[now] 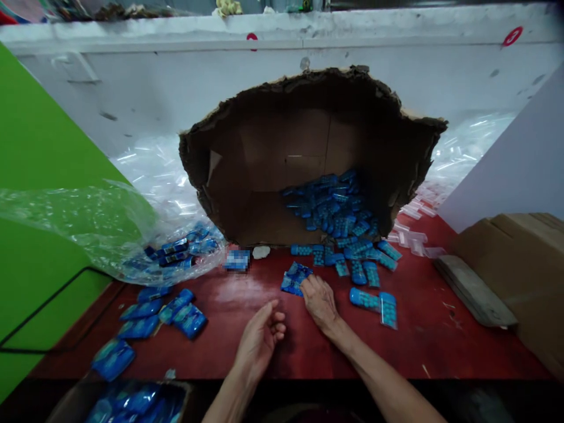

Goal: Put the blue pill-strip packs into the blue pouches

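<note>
Head view: right hand (318,299) fingers rest on a small stack of blue packets (295,278) mid red table (440,346), just before the torn carton (264,176). Left hand (259,338) empty, loosely curled, near the front edge.

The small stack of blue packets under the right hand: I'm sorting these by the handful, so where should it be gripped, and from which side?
Probably by its near edge, from above on the worker's side. The stack of blue packets lies flat on the red table, with the right hand already resting fingertips on that edge. The far side is crowded by packets spilling from the torn cardboard box. The left hand is curled, holding nothing.
</note>
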Available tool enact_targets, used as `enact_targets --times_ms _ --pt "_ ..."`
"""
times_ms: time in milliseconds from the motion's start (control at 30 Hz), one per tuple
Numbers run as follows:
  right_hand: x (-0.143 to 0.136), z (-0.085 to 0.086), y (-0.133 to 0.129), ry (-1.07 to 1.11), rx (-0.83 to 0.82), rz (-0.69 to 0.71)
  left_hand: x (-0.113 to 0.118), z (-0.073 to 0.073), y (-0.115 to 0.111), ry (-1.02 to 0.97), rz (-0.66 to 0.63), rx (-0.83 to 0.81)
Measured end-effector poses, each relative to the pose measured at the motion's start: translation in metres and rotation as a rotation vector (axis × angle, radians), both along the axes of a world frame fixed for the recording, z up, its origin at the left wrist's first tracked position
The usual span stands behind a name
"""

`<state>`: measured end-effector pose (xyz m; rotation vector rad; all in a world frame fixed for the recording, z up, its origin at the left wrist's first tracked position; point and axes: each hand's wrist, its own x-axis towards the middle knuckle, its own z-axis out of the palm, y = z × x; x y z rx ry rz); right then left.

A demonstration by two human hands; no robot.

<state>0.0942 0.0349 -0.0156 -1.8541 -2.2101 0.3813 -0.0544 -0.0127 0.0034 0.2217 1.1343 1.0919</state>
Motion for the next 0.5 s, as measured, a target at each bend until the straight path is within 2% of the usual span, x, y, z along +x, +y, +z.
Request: enact_targets --times_ms 133,300,433,500 --pt "0.007 0.007 0.012 0.007 -0.029 0.015 0.015 -0.005 0.007 0.092 -0.069 0.084" --pt "0.002 0.0 0.03 0.025 -0.018 -0.081 0.02 -0.007 0.027 0.26 -0.183 0.071" --pt "0.004 -0.002 0.029 0.072 0.008 -0.074 0.026 -0.009 0.035 0.248 -0.342 0.023" --pt "0.01 0.002 0.023 0.091 0.023 -0.055 0.029 -0.013 0.033 0.261 -0.326 0.022"
